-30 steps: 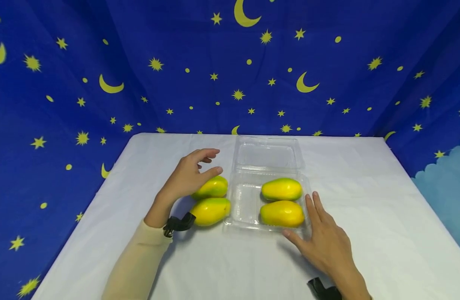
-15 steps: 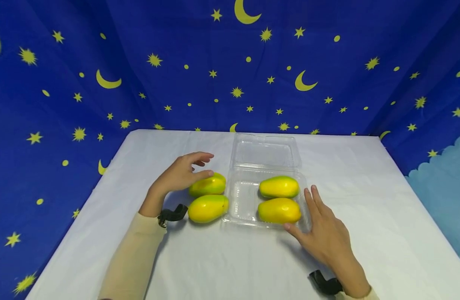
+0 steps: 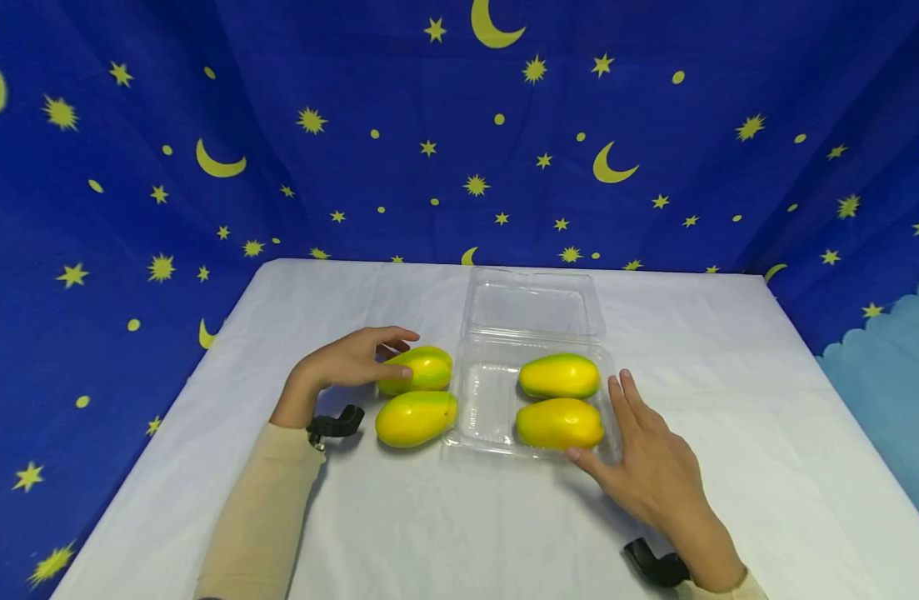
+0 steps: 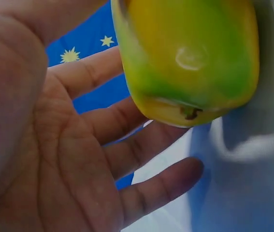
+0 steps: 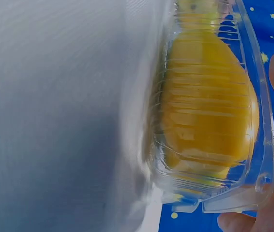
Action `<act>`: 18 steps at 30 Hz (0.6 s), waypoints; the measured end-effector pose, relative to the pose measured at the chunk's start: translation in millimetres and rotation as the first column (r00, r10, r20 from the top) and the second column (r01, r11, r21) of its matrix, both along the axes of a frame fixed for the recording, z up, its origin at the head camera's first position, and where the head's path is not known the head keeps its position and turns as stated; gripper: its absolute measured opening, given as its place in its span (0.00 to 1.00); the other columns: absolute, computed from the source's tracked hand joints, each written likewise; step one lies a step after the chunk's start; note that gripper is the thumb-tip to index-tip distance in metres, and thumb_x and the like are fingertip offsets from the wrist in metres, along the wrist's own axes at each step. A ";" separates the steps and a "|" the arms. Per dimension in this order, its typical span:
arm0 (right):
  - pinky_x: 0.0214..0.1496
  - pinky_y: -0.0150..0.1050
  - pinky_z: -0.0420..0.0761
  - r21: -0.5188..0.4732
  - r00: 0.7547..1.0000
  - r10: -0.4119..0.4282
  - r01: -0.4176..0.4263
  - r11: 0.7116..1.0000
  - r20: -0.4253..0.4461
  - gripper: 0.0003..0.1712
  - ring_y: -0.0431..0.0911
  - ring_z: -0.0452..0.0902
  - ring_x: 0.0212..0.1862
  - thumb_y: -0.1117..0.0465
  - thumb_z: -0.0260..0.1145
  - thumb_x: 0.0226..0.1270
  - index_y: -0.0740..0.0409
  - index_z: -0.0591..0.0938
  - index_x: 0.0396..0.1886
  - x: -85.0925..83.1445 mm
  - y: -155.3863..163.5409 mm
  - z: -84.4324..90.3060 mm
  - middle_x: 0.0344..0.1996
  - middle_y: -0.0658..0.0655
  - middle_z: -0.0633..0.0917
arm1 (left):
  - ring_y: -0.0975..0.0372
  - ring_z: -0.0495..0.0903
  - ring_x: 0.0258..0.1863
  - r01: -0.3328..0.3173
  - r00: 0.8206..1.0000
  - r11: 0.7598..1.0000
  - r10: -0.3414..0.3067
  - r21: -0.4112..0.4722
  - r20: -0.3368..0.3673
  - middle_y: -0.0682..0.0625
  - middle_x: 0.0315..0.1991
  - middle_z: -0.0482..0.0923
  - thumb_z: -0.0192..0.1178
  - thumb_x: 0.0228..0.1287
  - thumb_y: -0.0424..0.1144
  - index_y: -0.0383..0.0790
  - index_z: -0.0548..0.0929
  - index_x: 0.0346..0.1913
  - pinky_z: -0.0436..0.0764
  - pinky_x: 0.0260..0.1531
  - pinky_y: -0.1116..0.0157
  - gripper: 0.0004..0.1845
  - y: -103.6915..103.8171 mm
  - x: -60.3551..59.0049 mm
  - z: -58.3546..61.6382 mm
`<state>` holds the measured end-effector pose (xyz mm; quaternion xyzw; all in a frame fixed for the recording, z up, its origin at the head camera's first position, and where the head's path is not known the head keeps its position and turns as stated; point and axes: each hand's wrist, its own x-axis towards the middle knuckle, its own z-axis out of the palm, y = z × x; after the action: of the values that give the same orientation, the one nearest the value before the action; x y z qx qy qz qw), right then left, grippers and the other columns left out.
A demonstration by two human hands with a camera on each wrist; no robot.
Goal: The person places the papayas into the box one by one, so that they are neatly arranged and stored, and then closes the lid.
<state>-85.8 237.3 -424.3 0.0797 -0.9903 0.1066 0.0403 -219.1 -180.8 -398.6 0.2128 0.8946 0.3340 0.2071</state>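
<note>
1. Far mango (image 3: pixel 420 369): yellow with a green flush and glossy skin; it lies on the white table (image 3: pixel 444 517), just left of the clear clamshell box (image 3: pixel 480 398).
2. Near mango (image 3: pixel 416 417): same colouring, just in front of the first.
3. Two boxed mangoes (image 3: pixel 559 400): they lie in the right half of the tray.
4. Left hand (image 3: pixel 347 361): fingers spread and loosely curved over the far mango's left end, thumb touching it, not clamped.
5. Right hand (image 3: pixel 654 475): fingers straight, together, against the box's near right corner.
</note>
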 end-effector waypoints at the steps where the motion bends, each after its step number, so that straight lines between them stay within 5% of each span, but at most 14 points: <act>1: 0.50 0.65 0.79 0.007 1.000 0.005 -0.005 1.000 0.002 0.66 0.66 0.66 0.70 0.18 0.54 0.58 0.56 0.48 0.82 -0.5 0.0 0.2 0.81 0.58 0.50 | 0.49 0.74 0.66 0.003 1.000 1.000 -0.003 -0.013 0.000 0.46 0.67 0.75 0.65 0.65 0.57 0.47 0.69 0.73 0.73 0.66 0.46 0.37 -0.4 -0.1 -0.9; 18: 0.48 0.65 0.78 -0.005 0.999 0.037 -0.037 0.999 0.007 0.66 0.66 0.66 0.71 0.19 0.55 0.58 0.60 0.51 0.81 -5.2 -0.3 -3.3 0.81 0.58 0.49 | 0.54 0.76 0.62 0.010 0.999 0.998 -0.007 -0.063 0.044 0.50 0.64 0.78 0.66 0.62 0.62 0.50 0.71 0.71 0.74 0.65 0.48 0.38 -3.1 -0.4 -4.1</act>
<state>-91.0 237.1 -427.6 0.0977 -0.9885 0.1098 0.0350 -219.5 -183.9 -402.7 0.2026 0.8989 0.3094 0.2350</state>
